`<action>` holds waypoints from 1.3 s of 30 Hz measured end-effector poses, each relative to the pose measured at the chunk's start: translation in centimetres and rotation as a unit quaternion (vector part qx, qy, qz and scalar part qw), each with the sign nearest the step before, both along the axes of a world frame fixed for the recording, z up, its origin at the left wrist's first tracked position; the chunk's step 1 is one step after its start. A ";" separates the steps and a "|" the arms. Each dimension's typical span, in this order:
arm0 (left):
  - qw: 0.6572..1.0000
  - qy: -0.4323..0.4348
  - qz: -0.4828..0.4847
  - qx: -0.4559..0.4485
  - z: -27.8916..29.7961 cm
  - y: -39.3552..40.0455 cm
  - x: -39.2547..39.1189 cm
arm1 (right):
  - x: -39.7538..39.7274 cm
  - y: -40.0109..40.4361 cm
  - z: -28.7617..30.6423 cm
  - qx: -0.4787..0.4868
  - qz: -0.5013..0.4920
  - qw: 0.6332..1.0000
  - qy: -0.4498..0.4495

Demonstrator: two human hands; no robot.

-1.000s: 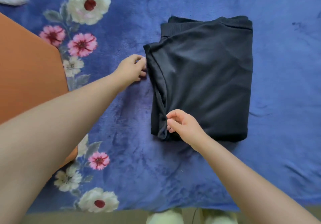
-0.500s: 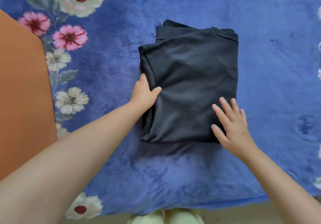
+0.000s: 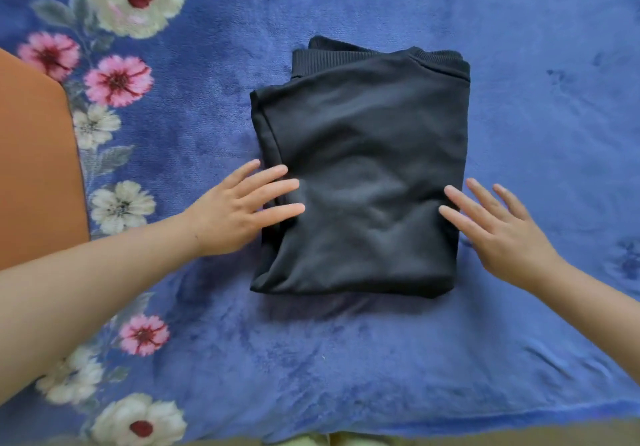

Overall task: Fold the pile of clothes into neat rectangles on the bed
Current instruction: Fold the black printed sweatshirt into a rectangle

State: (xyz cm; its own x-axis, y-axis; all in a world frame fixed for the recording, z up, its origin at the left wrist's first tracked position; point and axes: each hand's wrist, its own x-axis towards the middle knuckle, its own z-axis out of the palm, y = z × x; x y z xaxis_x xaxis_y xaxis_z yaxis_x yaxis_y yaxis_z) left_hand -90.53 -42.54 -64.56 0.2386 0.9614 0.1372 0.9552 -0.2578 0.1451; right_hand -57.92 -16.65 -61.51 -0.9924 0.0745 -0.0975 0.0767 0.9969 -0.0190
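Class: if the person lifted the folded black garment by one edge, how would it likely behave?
The folded black garment would probably sag and unfold; its soft creases suggest limp cloth. It looks fairly thick and layered, so likely a little weighty. On the plush blue blanket it would probably drag rather than slide.

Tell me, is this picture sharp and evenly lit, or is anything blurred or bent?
Head view: soft even light, no glare; a faint shadow under the near edge of the folded black garment; the left hand and right hand look slightly soft; the forearms swell towards the corners from the wide lens.
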 end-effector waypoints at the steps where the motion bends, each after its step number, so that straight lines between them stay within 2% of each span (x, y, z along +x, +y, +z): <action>1: 0.999 0.039 -0.028 -0.025 -0.1 0.3 -0.2 | -0.3 0.1 -0.3 0.014 0.030 0.999 -0.007; 2: 0.997 0.062 -0.041 -0.036 -0.3 0.8 -0.2 | -0.9 0.2 -0.7 0.025 0.056 0.998 -0.013; 5: 0.992 0.054 -0.067 -0.088 -0.2 3.2 0.4 | -3.3 0.0 -1.8 0.033 0.123 0.992 -0.027; 8: 0.992 0.018 -0.053 -0.117 -0.5 4.0 1.2 | -4.2 0.2 -2.4 0.016 0.149 0.988 -0.038; 10: 0.990 -0.036 -0.015 -0.132 -0.6 3.7 1.5 | -4.1 0.9 -2.3 -0.007 0.152 0.987 -0.053; 12: 0.981 -0.092 0.018 -0.169 0.1 3.7 1.7 | -3.8 1.7 -2.2 -0.069 0.137 0.985 -0.074; 14: 0.971 -0.158 0.022 -0.176 0.9 3.8 1.3 | -3.5 2.8 -1.2 -0.199 0.092 0.971 -0.094; 16: 0.952 -0.223 0.022 -0.208 1.9 3.9 0.4 | -4.3 3.3 1.4 -0.352 0.013 0.926 -0.137; 18: 0.902 -0.307 0.070 -0.295 2.9 4.2 0.3 | -4.2 4.1 3.1 -0.451 -0.067 0.869 -0.194; 19: 0.867 -0.358 0.105 -0.330 2.7 4.0 0.0 | -3.8 4.5 3.4 -0.446 -0.113 0.857 -0.230; 20: 0.851 -0.377 0.163 -0.327 2.2 3.3 -0.7 | -3.1 4.9 3.1 -0.414 -0.123 0.857 -0.281; 21: 0.823 -0.401 0.232 -0.329 1.8 3.2 -0.9 | -2.2 5.9 2.4 -0.446 -0.192 0.797 -0.359; 22: 0.787 -0.428 0.272 -0.352 1.9 3.3 -1.1 | -2.1 6.5 1.9 -0.418 -0.248 0.786 -0.382; 23: 0.736 -0.474 0.321 -0.361 1.3 3.4 -1.3 | -2.2 6.9 1.3 -0.404 -0.288 0.786 -0.370; 24: 0.693 -0.492 0.359 -0.385 1.7 4.1 -1.3 | -2.9 6.6 1.3 -0.452 -0.332 0.770 -0.305; 25: 0.657 -0.524 0.381 -0.386 2.2 5.1 -1.0 | -3.8 6.0 1.2 -0.523 -0.387 0.721 -0.236; 26: 0.625 -0.569 0.393 -0.362 2.8 6.4 -0.7 | -4.6 5.7 0.8 -0.590 -0.425 0.653 -0.213; 28: 0.561 -0.621 0.437 -0.331 3.7 9.2 0.2 | -6.1 4.6 0.3 -0.659 -0.459 0.565 -0.187; 30: 0.529 -0.639 0.476 -0.292 3.2 10.0 0.3 | -6.5 4.2 -0.4 -0.701 -0.504 0.484 -0.143; 31: 0.534 -0.635 0.481 -0.283 3.3 10.3 0.5 | -6.6 4.0 -0.4 -0.708 -0.522 0.460 -0.120; 33: 0.532 -0.625 0.508 -0.261 3.3 10.0 0.9 | -6.5 3.6 -0.1 -0.692 -0.535 0.478 -0.084; 35: 0.525 -0.643 0.523 -0.191 4.0 9.8 1.3 | -6.4 3.3 0.6 -0.648 -0.549 0.528 0.016; 36: 0.529 -0.637 0.540 -0.154 4.2 9.7 1.3 | -6.5 3.3 0.6 -0.624 -0.560 0.541 0.066; 39: 0.578 -0.554 0.589 -0.109 5.0 10.7 1.8 | -8.3 3.1 1.4 -0.571 -0.567 0.573 0.156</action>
State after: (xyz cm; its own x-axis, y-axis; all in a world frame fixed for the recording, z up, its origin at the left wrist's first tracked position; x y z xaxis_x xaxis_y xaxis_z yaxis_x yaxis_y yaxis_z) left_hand -88.68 -31.86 -59.59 -0.7176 0.3897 -0.5773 -0.2625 0.6164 0.7424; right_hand -66.18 -13.58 -60.14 -0.3513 0.7532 -0.5561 0.4778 -0.3666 -0.7983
